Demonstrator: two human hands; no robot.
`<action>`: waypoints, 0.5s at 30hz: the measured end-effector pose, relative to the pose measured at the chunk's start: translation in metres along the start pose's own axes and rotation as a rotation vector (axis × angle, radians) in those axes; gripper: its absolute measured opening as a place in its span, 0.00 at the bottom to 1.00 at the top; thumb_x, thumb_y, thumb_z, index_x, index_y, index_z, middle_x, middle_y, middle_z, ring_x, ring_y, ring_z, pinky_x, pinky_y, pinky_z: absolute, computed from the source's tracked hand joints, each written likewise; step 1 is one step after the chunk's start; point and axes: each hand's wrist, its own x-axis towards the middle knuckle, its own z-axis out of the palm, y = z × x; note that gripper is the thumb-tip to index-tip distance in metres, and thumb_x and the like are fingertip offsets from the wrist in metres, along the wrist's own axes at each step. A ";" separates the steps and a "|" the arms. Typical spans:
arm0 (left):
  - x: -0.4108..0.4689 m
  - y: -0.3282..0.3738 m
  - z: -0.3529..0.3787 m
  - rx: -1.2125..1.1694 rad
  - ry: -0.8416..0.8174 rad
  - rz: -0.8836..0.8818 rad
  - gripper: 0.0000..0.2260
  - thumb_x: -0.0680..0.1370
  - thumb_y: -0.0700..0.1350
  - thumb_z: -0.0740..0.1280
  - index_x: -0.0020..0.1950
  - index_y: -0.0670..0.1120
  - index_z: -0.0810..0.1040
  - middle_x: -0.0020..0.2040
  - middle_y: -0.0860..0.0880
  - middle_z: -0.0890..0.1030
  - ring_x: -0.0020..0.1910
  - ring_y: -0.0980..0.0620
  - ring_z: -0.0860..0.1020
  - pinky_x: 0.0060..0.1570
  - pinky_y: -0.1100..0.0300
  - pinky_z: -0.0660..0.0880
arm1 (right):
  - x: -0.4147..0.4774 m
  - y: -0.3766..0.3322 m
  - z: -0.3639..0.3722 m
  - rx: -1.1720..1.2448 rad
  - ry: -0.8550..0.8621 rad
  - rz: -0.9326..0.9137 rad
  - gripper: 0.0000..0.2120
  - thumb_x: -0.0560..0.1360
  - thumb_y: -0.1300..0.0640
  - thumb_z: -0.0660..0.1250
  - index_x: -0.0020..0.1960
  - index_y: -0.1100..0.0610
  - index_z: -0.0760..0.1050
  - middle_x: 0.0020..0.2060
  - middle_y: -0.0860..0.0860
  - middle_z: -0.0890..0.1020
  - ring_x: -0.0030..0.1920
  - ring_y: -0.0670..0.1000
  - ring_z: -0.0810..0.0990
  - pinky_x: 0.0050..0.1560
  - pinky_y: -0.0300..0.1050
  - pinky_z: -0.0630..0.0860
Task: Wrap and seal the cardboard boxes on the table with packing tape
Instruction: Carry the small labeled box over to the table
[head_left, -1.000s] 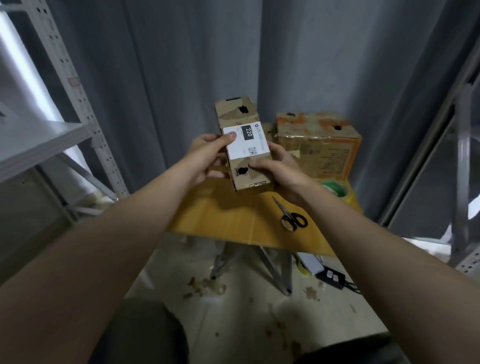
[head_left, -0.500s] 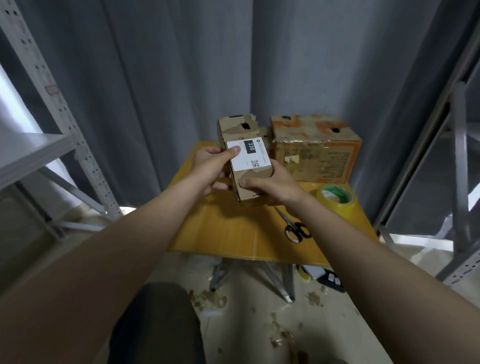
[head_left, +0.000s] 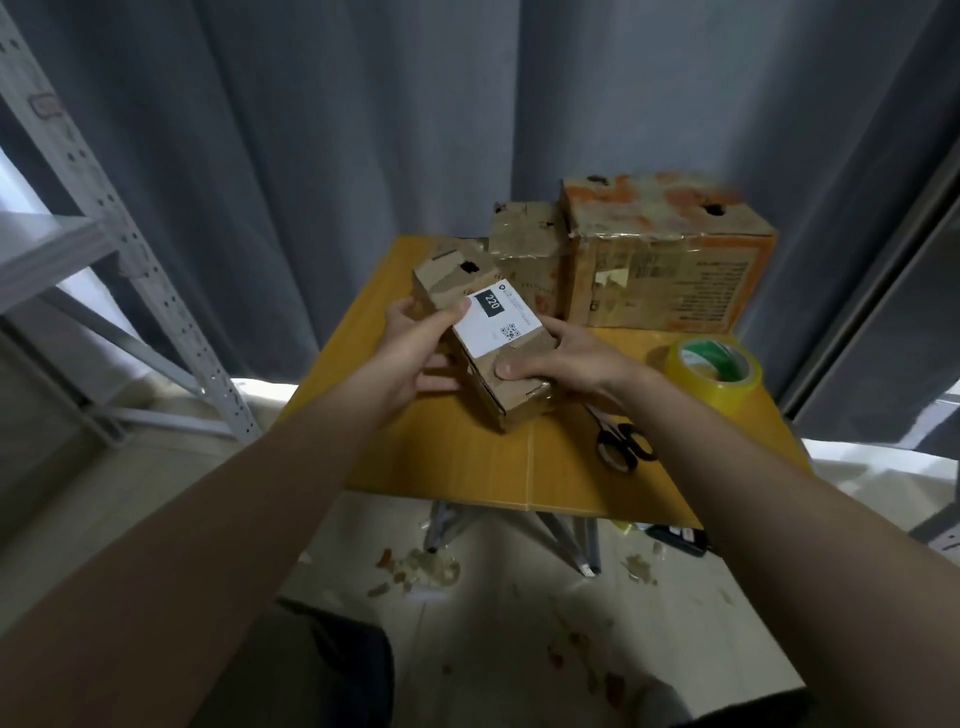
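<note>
— Hands, what do they do at this moment?

— Both grasp the small cardboard box (head_left: 511, 397). The left hand (head_left: 415, 348) is curled round its left side, with the thumb (head_left: 460, 312) lying on top, at the corner of the white label (head_left: 493, 325). The right hand (head_left: 561, 364) wraps the right side, and its thumb (head_left: 506, 370) presses on the top face near the end closest to the person.

— Where is this box exactly?

— Over the middle of the yellow table (head_left: 457, 462), turned at an angle, its near end low. I cannot tell if that end touches the tabletop. The label reads "220" and carries a small square code. Near the far end there is a dark hole in the cardboard.

— And the other boxes?

— Two stand at the back of the table. The medium box (head_left: 524, 244) is just behind the held one. The large box (head_left: 670, 260) stands beside it on the right, touching it or nearly so. Its top shows worn orange marks and glossy tape.

— Is the tape somewhere near?

— Yes, the tape roll (head_left: 714, 374) lies flat on the table to the right of the right hand, in front of the large box. The scissors (head_left: 623, 444) lie near the right forearm, which partly hides them.

— What else is around?

— A grey curtain (head_left: 363, 130) hangs behind the table, a metal shelf rack (head_left: 130, 249) stands on the left, and small scraps (head_left: 421, 566) lie on the floor under the table.
</note>
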 end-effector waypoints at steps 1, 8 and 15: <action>0.005 0.001 -0.006 -0.033 0.008 -0.008 0.36 0.76 0.59 0.76 0.77 0.58 0.60 0.57 0.49 0.83 0.51 0.44 0.87 0.36 0.47 0.84 | 0.004 -0.001 -0.005 -0.027 -0.049 0.017 0.27 0.67 0.56 0.84 0.61 0.42 0.78 0.52 0.44 0.88 0.51 0.45 0.87 0.52 0.42 0.82; 0.039 0.008 -0.053 0.110 -0.005 -0.058 0.16 0.77 0.60 0.74 0.59 0.55 0.80 0.50 0.50 0.88 0.42 0.52 0.88 0.44 0.55 0.78 | 0.025 -0.008 -0.041 -0.102 -0.131 0.081 0.36 0.58 0.46 0.85 0.64 0.39 0.81 0.57 0.48 0.88 0.56 0.52 0.87 0.56 0.54 0.84; 0.047 0.003 -0.060 0.490 0.029 -0.066 0.26 0.71 0.70 0.74 0.50 0.47 0.81 0.35 0.49 0.79 0.26 0.52 0.72 0.28 0.60 0.65 | 0.038 -0.010 -0.040 -0.195 -0.083 0.122 0.32 0.61 0.46 0.84 0.64 0.41 0.83 0.55 0.44 0.88 0.57 0.49 0.86 0.56 0.46 0.83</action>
